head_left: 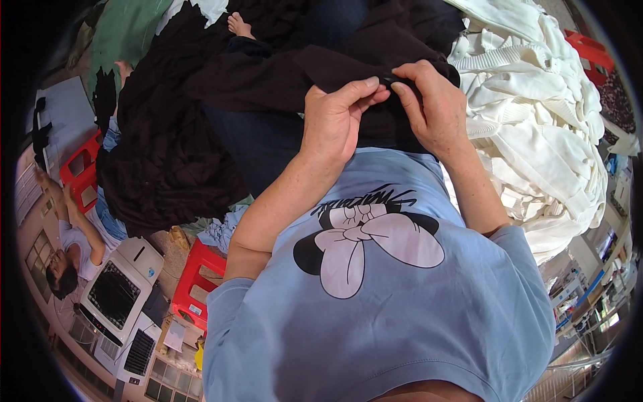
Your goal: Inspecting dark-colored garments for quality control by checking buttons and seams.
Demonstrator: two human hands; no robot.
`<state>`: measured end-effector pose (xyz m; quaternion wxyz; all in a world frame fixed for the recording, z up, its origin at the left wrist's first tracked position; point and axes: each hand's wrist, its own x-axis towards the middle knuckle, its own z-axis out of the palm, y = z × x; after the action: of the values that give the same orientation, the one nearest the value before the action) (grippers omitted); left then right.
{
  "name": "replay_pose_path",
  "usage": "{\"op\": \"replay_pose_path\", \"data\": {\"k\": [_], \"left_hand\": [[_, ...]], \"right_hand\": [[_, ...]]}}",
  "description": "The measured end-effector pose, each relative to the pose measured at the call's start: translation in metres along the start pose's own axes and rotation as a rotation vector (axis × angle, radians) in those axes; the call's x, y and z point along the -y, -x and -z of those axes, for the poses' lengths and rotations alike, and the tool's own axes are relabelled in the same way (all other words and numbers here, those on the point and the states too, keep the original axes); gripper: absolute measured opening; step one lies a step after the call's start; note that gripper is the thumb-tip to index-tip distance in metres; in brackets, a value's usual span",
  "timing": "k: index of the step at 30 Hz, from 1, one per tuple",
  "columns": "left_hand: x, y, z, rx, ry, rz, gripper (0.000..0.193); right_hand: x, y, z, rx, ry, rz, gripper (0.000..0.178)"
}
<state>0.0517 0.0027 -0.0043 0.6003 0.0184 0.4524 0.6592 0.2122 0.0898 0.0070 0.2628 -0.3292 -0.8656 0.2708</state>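
Observation:
A dark brown knit garment [258,79] lies stretched across my lap. My left hand [335,120] is closed at its edge, thumb and fingers pinched together. Opposite it, my right hand [434,107] pinches the same garment between thumb and forefinger. The fingertips of both hands nearly meet, with a small dark bit of the cloth between them. Whether a thread or anything else tiny is held there is too small to tell. The rest of the fabric runs away to the left and up beyond my hands.
To my right rises a large heap of white knit garments [536,134]. A pile of dark garments [167,147] spreads on the left. Beyond it are a red plastic stool [82,171], a white air cooler [117,295] and another person [77,251]. A second red stool [194,285] stands beside my left elbow.

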Motion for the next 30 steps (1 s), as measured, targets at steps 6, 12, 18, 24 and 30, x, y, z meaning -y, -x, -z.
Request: {"op": "replay_pose_path", "data": {"k": [6, 12, 18, 24, 30], "left_hand": [[-0.01, 0.028, 0.029, 0.253, 0.025, -0.042, 0.026], [-0.017, 0.079, 0.077, 0.2, -0.336, -0.164, 0.035], [-0.017, 0.08, 0.111, 0.17, -0.363, -0.439, 0.037], [-0.017, 0.083, 0.099, -0.013, -0.298, -0.32, 0.03], [-0.035, 0.068, 0.037, 0.2, -0.503, 0.043, 0.02]], "right_hand": [[-0.025, -0.002, 0.006, -0.184, -0.287, -0.261, 0.033], [-0.07, -0.015, 0.008, 0.044, -0.028, -0.494, 0.04], [-0.12, -0.028, -0.013, 0.189, -0.467, -0.7, 0.036], [-0.101, -0.024, -0.004, -0.139, -0.679, -0.607, 0.014], [0.005, -0.019, 0.026, -0.062, -0.224, 0.319, 0.02]]}}
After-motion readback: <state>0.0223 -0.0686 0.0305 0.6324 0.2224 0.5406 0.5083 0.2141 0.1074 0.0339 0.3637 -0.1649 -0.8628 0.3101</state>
